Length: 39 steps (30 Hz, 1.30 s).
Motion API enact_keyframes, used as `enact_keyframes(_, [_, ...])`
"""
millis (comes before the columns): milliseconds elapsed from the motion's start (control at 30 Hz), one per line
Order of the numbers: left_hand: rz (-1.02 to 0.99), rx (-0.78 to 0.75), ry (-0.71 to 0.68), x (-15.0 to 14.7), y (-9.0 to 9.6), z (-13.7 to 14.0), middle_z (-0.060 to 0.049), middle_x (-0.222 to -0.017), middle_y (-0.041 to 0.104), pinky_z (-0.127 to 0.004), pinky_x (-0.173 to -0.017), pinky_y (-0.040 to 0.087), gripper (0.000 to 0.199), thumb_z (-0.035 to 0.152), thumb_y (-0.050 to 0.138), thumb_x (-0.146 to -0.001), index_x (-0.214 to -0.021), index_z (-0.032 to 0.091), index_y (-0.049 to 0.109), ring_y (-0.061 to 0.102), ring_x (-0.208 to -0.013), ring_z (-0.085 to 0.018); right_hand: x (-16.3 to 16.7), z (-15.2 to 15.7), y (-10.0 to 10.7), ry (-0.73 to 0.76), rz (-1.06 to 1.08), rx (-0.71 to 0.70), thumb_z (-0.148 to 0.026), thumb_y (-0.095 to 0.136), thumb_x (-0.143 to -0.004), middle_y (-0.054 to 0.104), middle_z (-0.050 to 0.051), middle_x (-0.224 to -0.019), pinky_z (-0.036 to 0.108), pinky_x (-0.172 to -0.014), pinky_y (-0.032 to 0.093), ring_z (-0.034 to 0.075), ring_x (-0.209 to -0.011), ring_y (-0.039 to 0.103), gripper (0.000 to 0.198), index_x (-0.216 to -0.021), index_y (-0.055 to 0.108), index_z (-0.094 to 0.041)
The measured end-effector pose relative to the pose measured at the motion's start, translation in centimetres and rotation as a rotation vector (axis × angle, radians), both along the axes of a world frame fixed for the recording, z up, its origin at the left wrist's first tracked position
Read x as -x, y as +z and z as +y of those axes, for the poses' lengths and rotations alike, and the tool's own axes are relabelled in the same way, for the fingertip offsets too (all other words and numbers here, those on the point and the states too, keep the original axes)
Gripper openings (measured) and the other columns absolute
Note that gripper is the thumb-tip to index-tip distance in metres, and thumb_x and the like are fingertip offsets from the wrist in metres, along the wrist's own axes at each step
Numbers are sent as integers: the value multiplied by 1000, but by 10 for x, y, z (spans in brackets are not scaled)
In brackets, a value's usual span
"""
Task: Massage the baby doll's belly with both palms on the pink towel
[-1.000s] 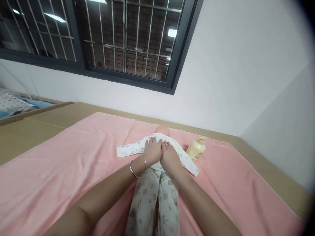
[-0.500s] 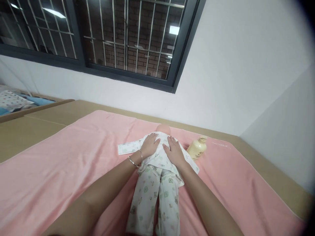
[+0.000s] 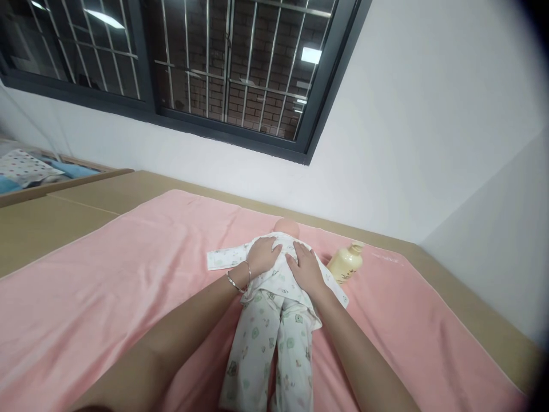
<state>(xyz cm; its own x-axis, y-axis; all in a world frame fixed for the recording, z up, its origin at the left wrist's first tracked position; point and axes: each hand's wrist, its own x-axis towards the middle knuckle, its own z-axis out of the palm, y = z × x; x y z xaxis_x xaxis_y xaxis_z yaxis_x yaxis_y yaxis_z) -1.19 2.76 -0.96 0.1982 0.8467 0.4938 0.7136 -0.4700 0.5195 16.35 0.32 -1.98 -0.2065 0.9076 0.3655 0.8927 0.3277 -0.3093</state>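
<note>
A baby doll (image 3: 279, 276) in a white printed top and matching trousers (image 3: 257, 337) lies stretched out, its round head (image 3: 286, 228) away from me. Flat on the left side of its upper body rests my left hand (image 3: 262, 256), fingers extended, with a silver bangle (image 3: 234, 281) at the wrist. My right hand (image 3: 307, 268) lies open on the right side, thumb pointing inward. Neither hand grasps anything. One sleeve (image 3: 225, 257) sticks out to the left. Close by the doll's right side, a pale yellow pump bottle (image 3: 345, 263) leans at a tilt.
Under the doll spreads a pink blanket (image 3: 141, 274) on a tan padded surface (image 3: 86, 209). A white wall (image 3: 369, 143) and a dark-framed, barred window (image 3: 231, 129) stand behind. At the far left lies spotted and blue bedding (image 3: 30, 167) beyond a raised edge.
The camera view has shifted slightly, moving the window and bottle a little to the right. Both hands stay on the doll's upper body in almost the same spots.
</note>
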Motion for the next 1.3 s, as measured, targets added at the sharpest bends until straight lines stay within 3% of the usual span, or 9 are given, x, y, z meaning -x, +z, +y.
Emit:
enact_keyframes(233, [365, 149, 162, -5, 18, -10, -14, -97, 71, -39, -84, 49, 32, 33, 38, -95, -99, 14, 63, 67, -93, -27, 9, -14, 7, -44, -160, -79, -41, 30, -100, 52, 19, -139, 44, -115, 23, 29, -134, 42, 56, -141, 44, -5])
enact_keyframes(400, [515, 150, 214, -15, 31, -26, -17, -108, 68, -38, -86, 49, 27, 25, 43, -95, -108, 10, 61, 65, -102, -28, 22, -31, 22, -116, -261, -55, -36, 32, -100, 57, 21, -131, 41, -108, 32, 29, -124, 51, 51, -138, 48, -5])
enact_keyframes(567, [467, -10, 11, -21, 36, -33, -15, -110, 67, -41, -102, 42, 22, 10, 46, -87, -100, 11, 64, 59, -111, -28, 24, -39, 33, -75, -231, -70, -32, 32, -100, 66, 14, -116, 38, -101, 37, 27, -113, 58, 41, -127, 58, -15])
enact_keyframes(633, [395, -53, -63, -22, 30, -29, -13, -110, 68, -37, -103, 42, 26, 8, 44, -86, -101, 12, 65, 60, -110, -25, 19, -32, 30, -56, -162, -63, -34, 29, -101, 64, 13, -123, 37, -101, 37, 25, -118, 56, 42, -128, 57, -18])
enact_keyframes(833, [273, -23, 5, -13, 10, -6, -15, -127, 63, -40, -110, 37, 36, 24, 40, -94, -121, 10, 60, 54, -123, -26, -7, 3, 8, -52, -11, 87, -46, 22, -102, 42, 14, -149, 47, -116, 19, 26, -142, 31, 57, -144, 43, -12])
enact_keyframes(967, [364, -3, 47, -14, 16, -12, -16, -128, 61, -43, -109, 37, 39, 28, 37, -98, -128, 10, 55, 52, -125, -28, -4, 5, 9, -110, -52, 95, -41, 22, -102, 40, 18, -150, 51, -116, 16, 29, -143, 29, 57, -143, 43, -9])
enact_keyframes(1067, [450, 2, 75, -21, 26, -27, -19, -116, 65, -45, -102, 42, 33, 21, 40, -95, -117, 9, 61, 58, -115, -30, 11, -12, 20, -87, -124, 52, -30, 23, -101, 48, 19, -144, 47, -115, 20, 28, -138, 37, 51, -140, 47, -7])
enact_keyframes(1200, [451, 6, -55, -26, 36, -41, -14, -101, 68, -38, -96, 46, 21, 12, 48, -85, -92, 12, 67, 63, -101, -26, 28, -41, 38, -34, -186, 102, -24, 31, -98, 46, 18, -146, 44, -114, 23, 28, -138, 39, 49, -141, 46, -9])
enact_keyframes(1300, [409, 25, -44, -24, 36, -38, -12, -99, 69, -35, -93, 47, 22, 11, 46, -84, -92, 13, 67, 64, -99, -24, 28, -45, 42, -11, -156, 150, -26, 27, -99, 43, 16, -148, 43, -114, 25, 27, -138, 39, 50, -143, 45, -12])
